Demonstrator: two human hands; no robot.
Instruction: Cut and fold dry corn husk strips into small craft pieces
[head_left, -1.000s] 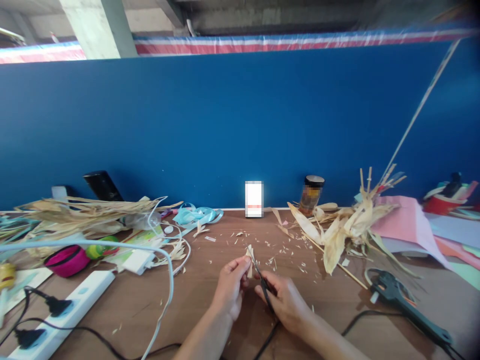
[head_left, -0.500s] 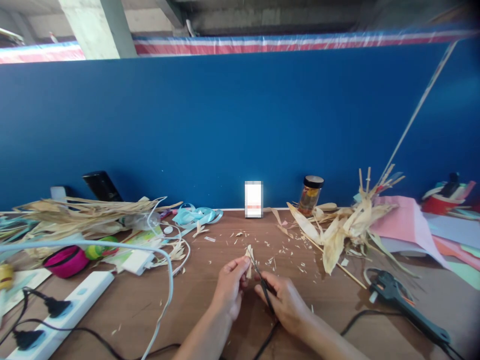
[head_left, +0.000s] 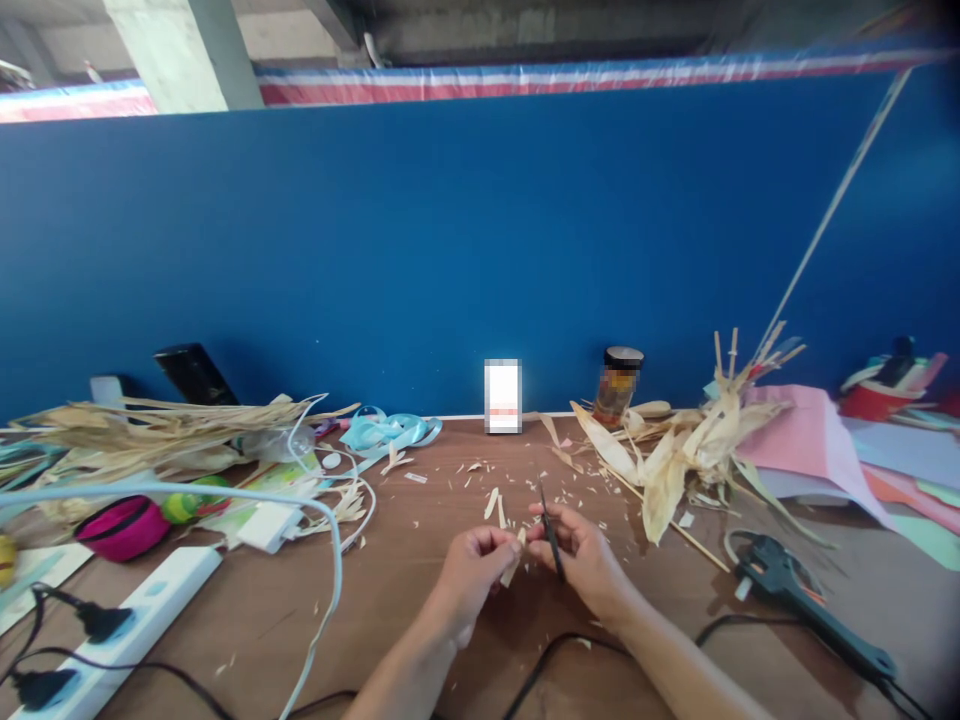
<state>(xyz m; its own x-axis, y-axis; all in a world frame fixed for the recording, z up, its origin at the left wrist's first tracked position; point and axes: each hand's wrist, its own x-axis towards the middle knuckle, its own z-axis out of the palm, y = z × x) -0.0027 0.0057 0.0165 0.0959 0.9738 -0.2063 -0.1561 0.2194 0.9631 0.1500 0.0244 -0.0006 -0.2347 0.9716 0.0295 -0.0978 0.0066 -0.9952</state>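
My left hand (head_left: 472,575) pinches a small pale strip of dried corn husk (head_left: 511,572) between thumb and fingers, low over the brown table. Close on its right, my right hand (head_left: 592,565) holds dark scissors (head_left: 550,530), their tips pointing away from me. The right fingertips reach the husk strip's upper end; whether they grip it too, I cannot tell. Just beyond the left fingertips show two narrow husk slivers (head_left: 492,502). Small husk trimmings are scattered on the tabletop around both hands.
Left are a husk pile (head_left: 180,425), blue ribbon (head_left: 390,430), white cables and a power strip (head_left: 142,625). A phone-like bright screen (head_left: 503,397) and a jar (head_left: 618,388) stand by the blue partition. Right are a corn-husk bundle (head_left: 675,460) and a glue gun (head_left: 810,605).
The scissors have moved off the husk, to the right and more upright. My right fingertips have come up beside the husk strip. Both hands are closer together, and slivers now show beyond them.
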